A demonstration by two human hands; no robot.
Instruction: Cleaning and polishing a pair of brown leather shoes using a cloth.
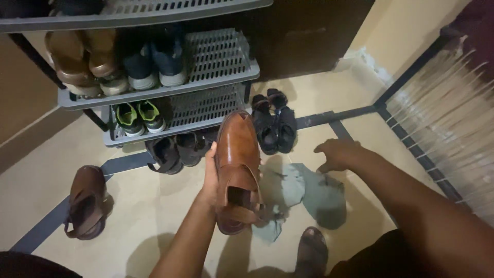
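My left hand (210,175) grips a brown leather slingback shoe (236,170) from its side and holds it up, toe pointing away toward the shoe rack. My right hand (337,154) hovers, fingers curled down, just over a grey-green cloth (314,193) crumpled on the floor, touching or nearly touching its far edge. The matching brown shoe (86,202) lies on the floor at the left.
A grey slatted shoe rack (216,67) holds brown shoes (82,62), dark sneakers (154,64) and green sneakers (140,117). Black sandals (275,123) and dark slippers (175,152) sit on the tiled floor. A foot in a sandal (311,252) is below. A barred frame (411,144) stands at right.
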